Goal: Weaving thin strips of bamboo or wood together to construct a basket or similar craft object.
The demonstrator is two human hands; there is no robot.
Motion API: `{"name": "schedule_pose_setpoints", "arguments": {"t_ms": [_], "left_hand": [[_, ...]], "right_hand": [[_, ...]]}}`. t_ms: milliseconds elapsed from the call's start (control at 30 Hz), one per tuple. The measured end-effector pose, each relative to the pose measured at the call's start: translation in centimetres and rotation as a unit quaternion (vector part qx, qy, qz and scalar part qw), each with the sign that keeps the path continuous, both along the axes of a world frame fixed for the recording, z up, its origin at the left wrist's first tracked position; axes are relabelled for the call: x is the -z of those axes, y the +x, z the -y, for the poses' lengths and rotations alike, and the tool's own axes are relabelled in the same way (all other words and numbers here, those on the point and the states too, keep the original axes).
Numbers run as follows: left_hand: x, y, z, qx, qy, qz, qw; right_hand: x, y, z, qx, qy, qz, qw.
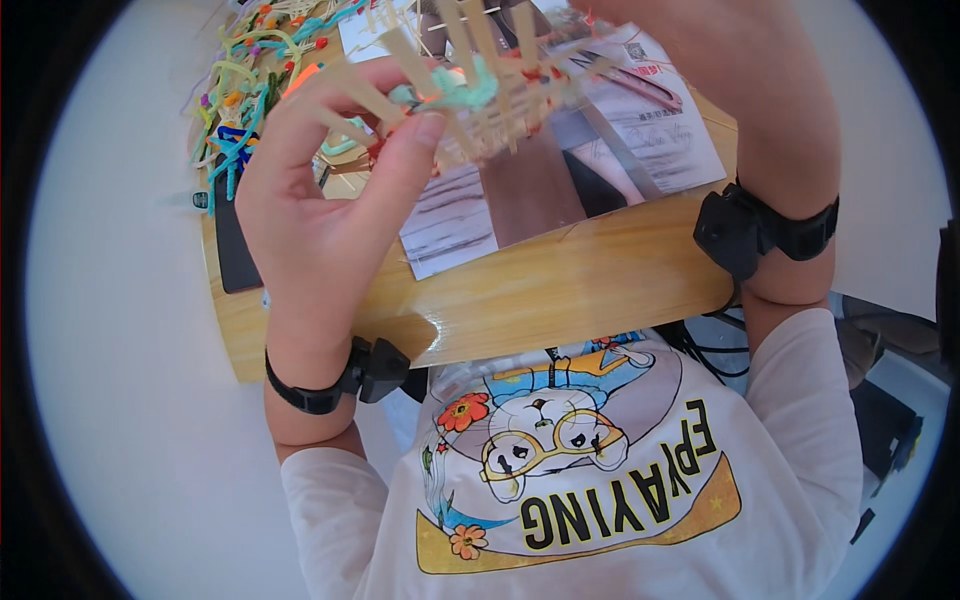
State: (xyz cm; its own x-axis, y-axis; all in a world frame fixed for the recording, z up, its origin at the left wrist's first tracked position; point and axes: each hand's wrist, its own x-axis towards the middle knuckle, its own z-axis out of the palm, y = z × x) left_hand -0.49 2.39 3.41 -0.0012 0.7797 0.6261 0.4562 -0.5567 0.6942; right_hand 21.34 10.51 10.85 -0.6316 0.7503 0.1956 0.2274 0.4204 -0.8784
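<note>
My left hand is raised over the table, with its thumb and fingers closed on a small craft model built of flat wooden sticks. The sticks fan upward and are partly smeared by motion. A fuzzy mint-green tuft sits among them, with small red bits along the sticks. My right hand is at the upper edge, near the model's right side. Its fingers are mostly cut off by the picture's edge, so whether they grip anything cannot be made out.
Printed photo sheets lie on the wooden table beneath the model. A tangle of coloured pipe cleaners and small beads fills the far left. Beside it is a dark flat object. Black cables hang near the front right edge.
</note>
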Motion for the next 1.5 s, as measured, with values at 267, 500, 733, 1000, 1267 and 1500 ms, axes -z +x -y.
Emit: {"name": "schedule_pose_setpoints", "arguments": {"t_ms": [267,500,733,1000,1267,1500], "left_hand": [[-1.1,-0.2,0.6,0.043,-0.186,0.058,0.980],[-0.2,-0.7,-0.3,0.079,-0.064,-0.036,0.994],[-0.4,-0.5,0.9,0.023,-0.134,0.001,0.991],[-0.2,-0.8,-0.1,0.003,-0.020,-0.083,0.996],[0.5,-0.4,1.2,-0.003,-0.108,0.017,0.994],[0.6,-1.0,0.9,0.007,-0.015,-0.056,0.998]], "right_hand": [[2.2,0.3,-2.1,-0.210,-0.140,0.032,0.967],[2.3,0.3,-3.5,-0.306,-0.280,0.073,0.907],[3.1,0.1,-2.9,-0.310,-0.373,-0.052,0.873],[1.8,-0.3,-2.2,-0.269,-0.205,0.041,0.940],[1.4,-0.5,-0.7,-0.222,-0.145,0.074,0.961],[0.9,-1.0,-0.5,-0.219,-0.158,0.080,0.960]]}}
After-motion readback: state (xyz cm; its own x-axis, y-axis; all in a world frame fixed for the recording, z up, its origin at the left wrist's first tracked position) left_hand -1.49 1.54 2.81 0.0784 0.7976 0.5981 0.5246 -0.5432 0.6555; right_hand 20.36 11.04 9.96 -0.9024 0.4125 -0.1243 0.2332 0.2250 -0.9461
